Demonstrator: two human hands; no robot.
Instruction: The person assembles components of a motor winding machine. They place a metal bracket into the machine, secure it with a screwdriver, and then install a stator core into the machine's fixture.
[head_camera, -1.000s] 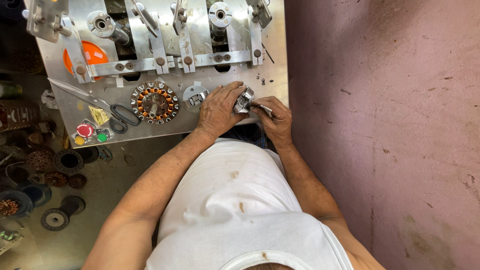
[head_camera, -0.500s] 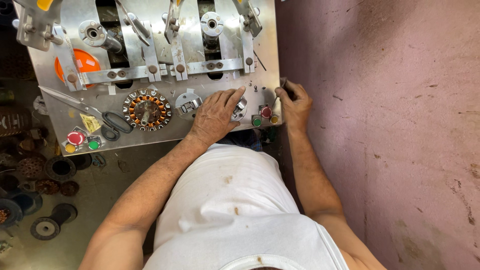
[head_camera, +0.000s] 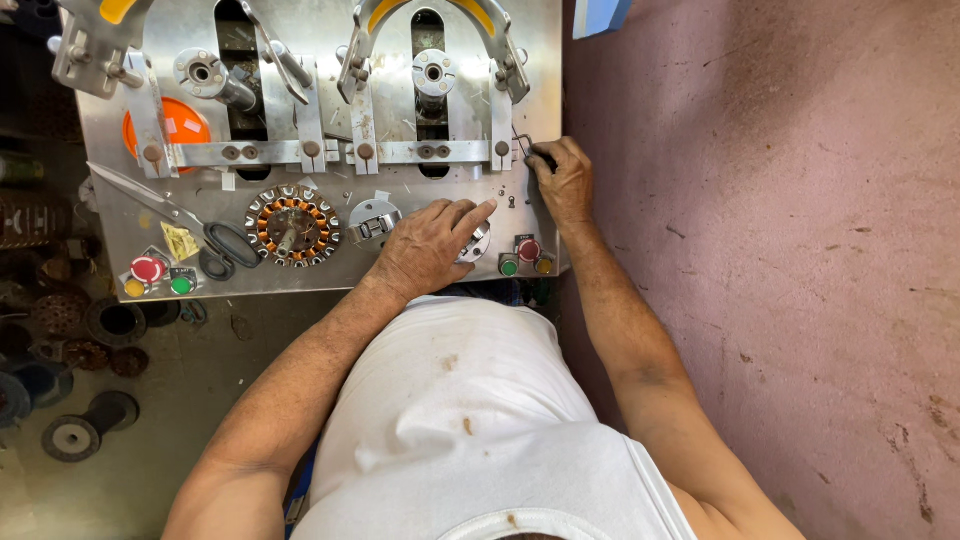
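Wound stator (head_camera: 292, 224) resting on bench (head_camera: 330, 280), apart from hands; left hand (head_camera: 430, 245) spread over round metal part (head_camera: 472, 243); right hand (head_camera: 563, 180) apparently pinching wire hook (head_camera: 522, 146).

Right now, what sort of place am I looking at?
Probably a small motor-winding workshop: a metal machine panel with clamps and push buttons, a wound stator with copper coils beside scissors, and spare spools on the concrete floor.

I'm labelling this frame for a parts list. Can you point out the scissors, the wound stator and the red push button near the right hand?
scissors (head_camera: 228, 243), head view, on the black handle loop.
wound stator (head_camera: 292, 224), head view, on its centre.
red push button (head_camera: 529, 249), head view, on its cap.
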